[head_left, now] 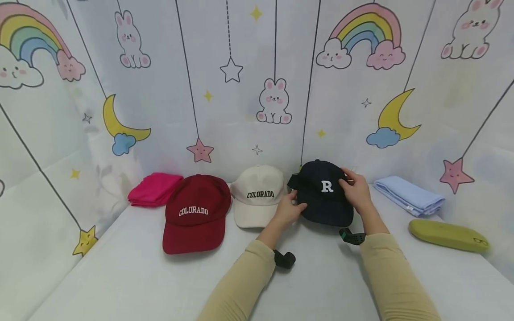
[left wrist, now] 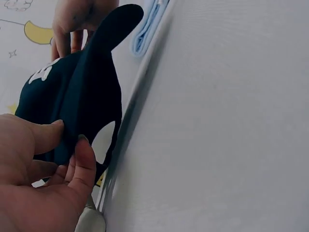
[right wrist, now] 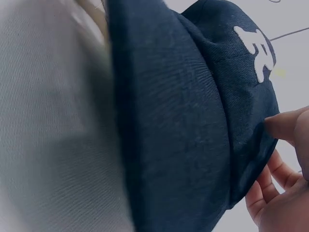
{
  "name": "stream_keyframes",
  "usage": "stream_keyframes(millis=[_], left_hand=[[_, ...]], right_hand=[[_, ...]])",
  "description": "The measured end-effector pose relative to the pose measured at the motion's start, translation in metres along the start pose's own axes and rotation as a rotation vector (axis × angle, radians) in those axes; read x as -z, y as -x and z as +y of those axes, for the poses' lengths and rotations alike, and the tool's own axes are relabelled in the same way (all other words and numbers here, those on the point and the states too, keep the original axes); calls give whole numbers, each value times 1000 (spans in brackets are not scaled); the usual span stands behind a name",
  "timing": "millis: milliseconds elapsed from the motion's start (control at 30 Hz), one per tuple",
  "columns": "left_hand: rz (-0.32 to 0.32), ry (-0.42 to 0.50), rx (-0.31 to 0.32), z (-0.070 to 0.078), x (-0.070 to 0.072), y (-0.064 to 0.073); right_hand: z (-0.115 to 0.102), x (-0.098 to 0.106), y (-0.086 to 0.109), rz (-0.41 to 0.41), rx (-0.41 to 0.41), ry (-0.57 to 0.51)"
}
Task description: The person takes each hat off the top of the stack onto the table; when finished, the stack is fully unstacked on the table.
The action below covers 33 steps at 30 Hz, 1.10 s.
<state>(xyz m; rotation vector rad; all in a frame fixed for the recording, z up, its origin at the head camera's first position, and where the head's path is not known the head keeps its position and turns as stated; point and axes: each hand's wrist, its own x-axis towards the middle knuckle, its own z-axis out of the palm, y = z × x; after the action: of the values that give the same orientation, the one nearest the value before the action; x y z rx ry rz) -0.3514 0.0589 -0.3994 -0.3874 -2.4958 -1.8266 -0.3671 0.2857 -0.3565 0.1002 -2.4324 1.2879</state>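
Observation:
A navy baseball cap (head_left: 321,196) with a white letter R faces the head camera, held between both hands. My left hand (head_left: 288,209) pinches its edge on the left, thumb in front and fingers behind, as the left wrist view shows. On the other side, my right hand (head_left: 357,191) grips the crown, with the thumb (right wrist: 282,124) on the outside and the fingers behind the edge. The brim (right wrist: 169,125) points down toward me. Just left of the navy cap sits a cream cap (head_left: 261,191) lettered COLORADO. Further left is a dark red cap (head_left: 196,211) with the same word.
A folded pink cloth (head_left: 154,189) lies at the back left, behind the red cap. To the right are a folded light blue cloth (head_left: 409,194) and a green glasses case (head_left: 449,235). Behind the white table (head_left: 132,285) hangs a printed curtain (head_left: 249,44).

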Motion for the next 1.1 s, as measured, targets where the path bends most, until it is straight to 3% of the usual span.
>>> stream_keyframes(millis=[433, 767, 1000, 1100], left_hand=[[-49, -229, 31, 3, 1, 5], [-48, -330, 75, 6, 3, 11], [-40, -471, 39, 11, 5, 14], [-32, -488, 44, 12, 7, 15]], right_hand=[[8, -4, -3, -92, 2, 61], [15, -12, -7, -204, 18, 87], [13, -16, -7, -203, 16, 121], [13, -16, -6, -200, 17, 134]])
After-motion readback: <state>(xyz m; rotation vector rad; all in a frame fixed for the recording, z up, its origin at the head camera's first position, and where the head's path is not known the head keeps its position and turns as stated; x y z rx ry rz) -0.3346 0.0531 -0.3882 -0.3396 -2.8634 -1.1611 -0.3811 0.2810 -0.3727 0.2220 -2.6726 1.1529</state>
